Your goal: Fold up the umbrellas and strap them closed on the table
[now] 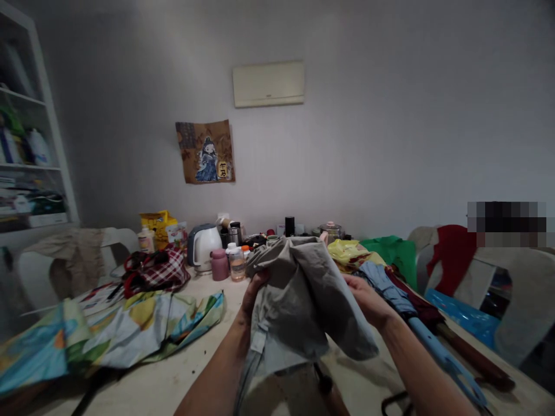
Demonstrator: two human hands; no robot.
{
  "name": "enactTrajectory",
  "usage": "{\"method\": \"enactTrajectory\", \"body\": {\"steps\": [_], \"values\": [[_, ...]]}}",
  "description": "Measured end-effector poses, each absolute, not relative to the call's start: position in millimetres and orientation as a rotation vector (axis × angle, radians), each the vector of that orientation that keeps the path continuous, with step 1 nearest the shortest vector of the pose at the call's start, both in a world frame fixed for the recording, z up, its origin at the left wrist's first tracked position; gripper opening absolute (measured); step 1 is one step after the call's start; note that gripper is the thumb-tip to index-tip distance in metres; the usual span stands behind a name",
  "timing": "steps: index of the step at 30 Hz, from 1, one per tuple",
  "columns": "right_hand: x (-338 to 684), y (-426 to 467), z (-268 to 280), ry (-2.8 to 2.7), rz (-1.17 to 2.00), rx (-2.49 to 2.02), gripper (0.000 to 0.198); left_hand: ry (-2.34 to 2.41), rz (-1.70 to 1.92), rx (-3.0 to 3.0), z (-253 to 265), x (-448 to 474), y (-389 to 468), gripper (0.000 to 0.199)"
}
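A crumpled grey fabric item point(299, 294) hangs between my two hands above the table. It has a small white label and a narrow strap at its lower left, and I cannot make out its exact kind. My left hand point(255, 289) is closed on its left edge, with the fingers partly hidden by the folds. At the right edge my right hand point(364, 294) pinches the fabric, its fingertips partly behind it. Below the fabric, a dark rounded knob point(324, 381) shows. Close to my right forearm lie a blue umbrella point(416, 323) and a maroon umbrella with a brown handle point(472, 358).
A patterned cloth point(130, 329) spreads over the table's left side, near a plaid bag point(160, 271). Along the back stand a kettle point(206, 248), a pink jar point(219, 266) and several bottles. Yellow plastic point(347, 251) and a green bag point(392, 254) lie right. A person's head is far right.
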State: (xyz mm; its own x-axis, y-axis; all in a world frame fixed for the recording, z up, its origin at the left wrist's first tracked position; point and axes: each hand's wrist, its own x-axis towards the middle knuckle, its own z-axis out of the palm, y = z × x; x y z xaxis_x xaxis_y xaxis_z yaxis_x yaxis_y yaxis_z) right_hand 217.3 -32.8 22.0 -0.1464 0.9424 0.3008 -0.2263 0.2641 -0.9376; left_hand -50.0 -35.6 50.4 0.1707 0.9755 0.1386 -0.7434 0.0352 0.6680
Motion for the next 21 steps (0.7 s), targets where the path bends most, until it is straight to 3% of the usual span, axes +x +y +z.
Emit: {"method": "enactTrajectory", "body": {"steps": [3, 7, 11, 15, 21], "values": [[213, -36, 46, -1.17, 1.098, -0.733, 0.038, 0.392, 1.409, 0.774, 54, -45, -38, 0.07], [181, -52, 87, -1.37, 0.916, -0.794, 0.05, 0.392, 1.44, 0.943, 53, -44, -37, 0.055], [151, -60, 108, -1.613, 0.919, -0.758, 0.061, 0.393, 1.516, 1.044, 54, -46, -38, 0.059], [139, -58, 103, -1.692, 1.039, -0.632, 0.083, 0.454, 1.613, 1.203, 66, -53, -45, 0.056], [134, -72, 108, -1.785, 0.687, -0.602, 0.115, 0.519, 1.747, 1.529, 92, -62, -64, 0.045]]}}
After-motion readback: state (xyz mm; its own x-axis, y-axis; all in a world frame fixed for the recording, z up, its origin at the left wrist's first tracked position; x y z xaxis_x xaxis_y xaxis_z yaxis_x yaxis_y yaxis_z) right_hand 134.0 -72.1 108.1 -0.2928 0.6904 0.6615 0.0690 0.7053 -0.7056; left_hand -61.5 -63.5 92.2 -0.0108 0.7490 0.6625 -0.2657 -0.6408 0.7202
